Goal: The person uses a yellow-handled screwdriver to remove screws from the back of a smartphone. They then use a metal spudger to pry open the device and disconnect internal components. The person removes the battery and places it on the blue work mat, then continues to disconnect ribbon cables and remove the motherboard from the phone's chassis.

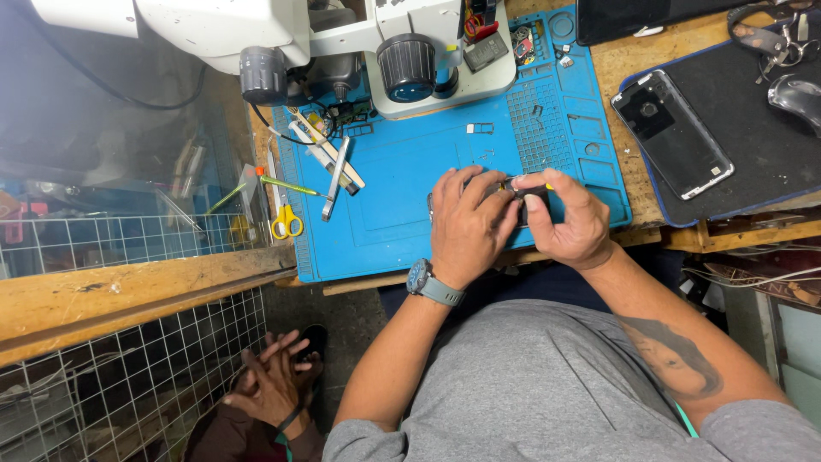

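Observation:
Both my hands meet over the front of a blue work mat (402,197). My left hand (466,227), with a grey watch on its wrist, and my right hand (569,218) together grip a small dark device (516,190), mostly hidden by my fingers. A thin yellow piece shows at its right end; I cannot tell what it is.
A white microscope (342,43) stands over the mat's far edge. Tweezers (335,178), a flat tool and yellow-handled scissors (286,224) lie on the mat's left. A phone with its back open (672,133) lies on a black mat at right. Another person's clasped hands (274,385) are below left, behind wire mesh.

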